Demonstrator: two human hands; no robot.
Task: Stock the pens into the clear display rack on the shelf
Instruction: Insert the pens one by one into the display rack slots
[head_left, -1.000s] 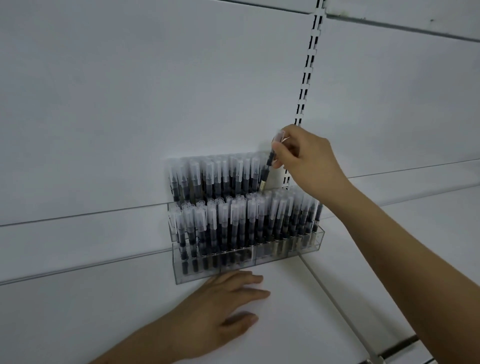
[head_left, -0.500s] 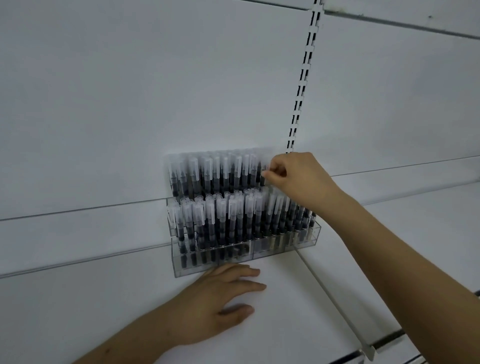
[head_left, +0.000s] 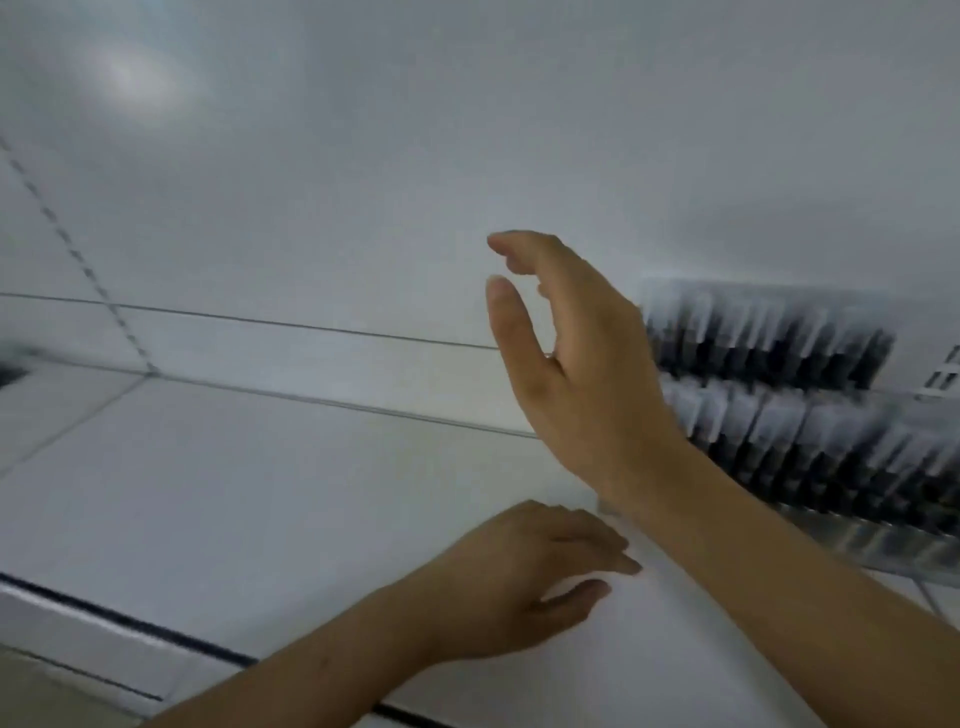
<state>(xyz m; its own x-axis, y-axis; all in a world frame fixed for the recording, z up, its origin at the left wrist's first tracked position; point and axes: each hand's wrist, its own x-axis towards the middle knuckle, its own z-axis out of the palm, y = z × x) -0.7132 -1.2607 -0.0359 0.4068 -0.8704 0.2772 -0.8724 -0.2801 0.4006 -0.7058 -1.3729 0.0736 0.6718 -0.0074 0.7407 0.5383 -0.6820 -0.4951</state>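
The clear display rack (head_left: 883, 545) stands on the white shelf at the right, blurred by camera motion. Two tiers of black pens with frosted caps (head_left: 789, 384) fill it. My right hand (head_left: 576, 358) is raised in front of the rack's left end, fingers straight and relaxed, holding nothing. My left hand (head_left: 524, 577) rests palm down on the shelf, just left of the rack's near corner, fingers loosely spread. The right forearm hides the rack's lower left corner.
The white shelf board (head_left: 249, 493) stretches to the left, with its front edge (head_left: 104, 618) at the lower left. A slotted upright (head_left: 78, 260) runs up the white back panel on the left. A dark patch (head_left: 10, 371) shows at the far left edge.
My right hand let go of the pen at the upper tier and pulled away to the left, now empty. The view swung left, so the rack sits at the right.
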